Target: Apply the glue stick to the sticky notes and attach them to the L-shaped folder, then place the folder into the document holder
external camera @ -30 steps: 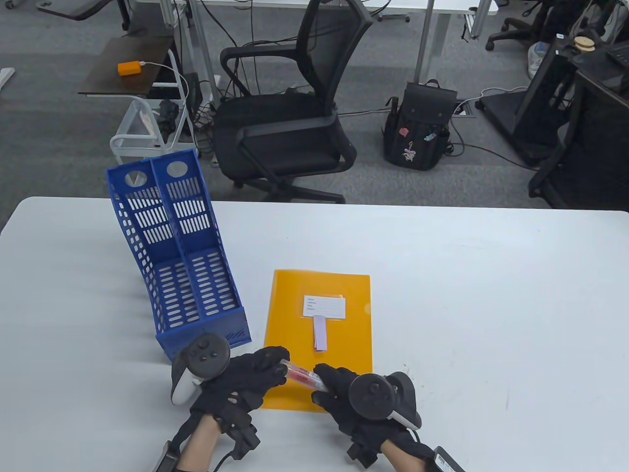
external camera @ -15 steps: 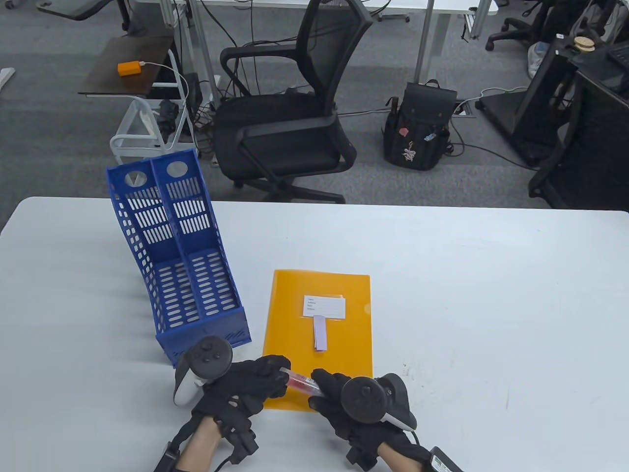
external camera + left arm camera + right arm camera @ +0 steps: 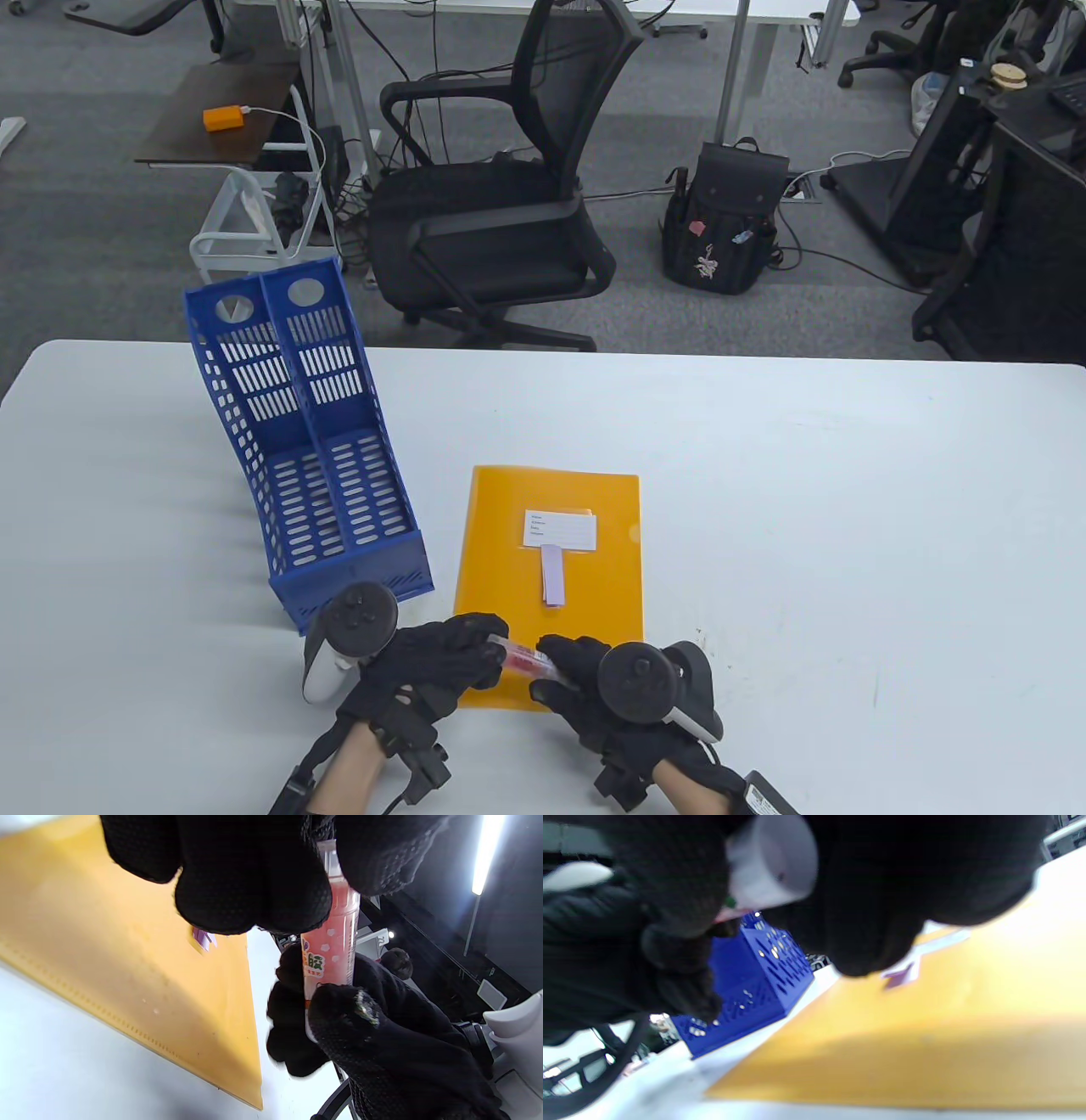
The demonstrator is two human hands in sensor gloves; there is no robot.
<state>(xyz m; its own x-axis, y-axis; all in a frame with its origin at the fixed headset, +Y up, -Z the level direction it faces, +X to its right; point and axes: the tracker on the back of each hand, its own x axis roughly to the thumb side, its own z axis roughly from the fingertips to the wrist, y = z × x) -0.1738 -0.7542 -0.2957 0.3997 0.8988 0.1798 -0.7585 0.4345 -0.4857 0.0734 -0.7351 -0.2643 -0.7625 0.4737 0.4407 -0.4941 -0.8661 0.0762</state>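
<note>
The white table [image 3: 848, 509] fills the lower half of the table view. On it, left of centre, stands the blue document holder [image 3: 297, 441] with 2 slots, its open side facing the upper right. Just right of it, at bottom centre, the orange L-shaped folder [image 3: 551, 509] lies flat; a white label [image 3: 558, 529] sits in its upper middle, and 1 pale purple sticky note [image 3: 553, 575] lies directly below the label, touching its lower edge.

At the bottom edge of the frame, over the folder's near end, the 2 gloved hands meet. The left hand [image 3: 433, 658] has its fingers curled round the clear cap end of the glue stick [image 3: 524, 659]; the right hand [image 3: 585, 679] has its fingers wrapped round the other end. The pink glue stick spans the gap between them, tilted down to the right. In the left wrist view, its printed pink barrel [image 3: 331, 950] shows between both gloves, above the folder.
</note>
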